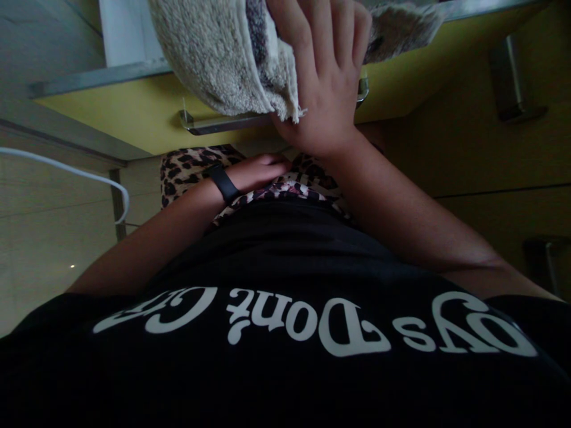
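Observation:
My right hand (328,77) is closed over a grey-beige terry towel (214,53) with a dark patch and a frayed edge. The towel lies over the top edge of a yellow drawer front (129,110), and another part of it shows beyond my fingers on the right. Lower down, my left hand (267,169), with a black band (224,184) on its wrist, rests against leopard-print shorts (191,169) at my waist. Its fingers are in shadow and partly hidden, so their shape is unclear.
The drawer is pulled out in front of my body, with a metal bar handle (223,125) on its face. Yellow cabinet fronts with metal handles (513,83) stand on the right. A white cable (89,172) curves in from the left above the tiled floor (40,238).

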Action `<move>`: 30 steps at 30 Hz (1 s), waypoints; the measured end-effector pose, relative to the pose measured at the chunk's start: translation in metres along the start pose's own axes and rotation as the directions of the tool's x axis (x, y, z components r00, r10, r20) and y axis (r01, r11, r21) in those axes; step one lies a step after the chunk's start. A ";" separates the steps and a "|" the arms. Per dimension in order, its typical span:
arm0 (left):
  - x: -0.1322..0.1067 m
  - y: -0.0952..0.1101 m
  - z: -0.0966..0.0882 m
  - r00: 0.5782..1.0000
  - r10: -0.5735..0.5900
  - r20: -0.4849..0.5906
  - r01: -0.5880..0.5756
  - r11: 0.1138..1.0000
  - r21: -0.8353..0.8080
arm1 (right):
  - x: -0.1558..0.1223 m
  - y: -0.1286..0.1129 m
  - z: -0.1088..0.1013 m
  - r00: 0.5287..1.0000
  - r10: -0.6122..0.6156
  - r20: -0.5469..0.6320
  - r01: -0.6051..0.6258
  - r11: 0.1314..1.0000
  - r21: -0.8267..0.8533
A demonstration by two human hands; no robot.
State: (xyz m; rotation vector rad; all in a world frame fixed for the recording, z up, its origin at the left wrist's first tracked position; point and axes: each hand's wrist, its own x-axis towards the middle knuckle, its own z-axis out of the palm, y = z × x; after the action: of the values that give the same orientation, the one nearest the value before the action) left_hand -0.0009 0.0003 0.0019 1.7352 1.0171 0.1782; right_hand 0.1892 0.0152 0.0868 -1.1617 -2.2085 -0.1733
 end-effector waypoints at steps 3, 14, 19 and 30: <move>-0.002 0.004 -0.001 1.000 -0.009 0.004 0.009 1.000 0.000 | -0.001 -0.001 -0.001 1.000 -0.024 0.016 0.024 0.999 -0.025; -0.003 0.007 -0.001 1.000 -0.026 -0.006 0.026 0.999 0.023 | 0.003 0.007 0.005 1.000 0.001 0.028 -0.001 1.000 -0.005; -0.004 0.006 -0.001 1.000 -0.022 -0.022 0.022 1.000 0.013 | 0.001 0.006 0.004 0.999 -0.017 0.031 0.018 1.000 -0.012; -0.003 0.004 0.000 1.000 -0.008 -0.020 0.008 1.000 -0.006 | 0.003 0.006 0.006 0.998 0.018 0.062 -0.018 1.000 0.001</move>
State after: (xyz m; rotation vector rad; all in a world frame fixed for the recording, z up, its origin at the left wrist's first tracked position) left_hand -0.0004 -0.0017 0.0063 1.7266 1.0366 0.1936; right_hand 0.1897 0.0234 0.0830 -1.2008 -2.2511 -0.1293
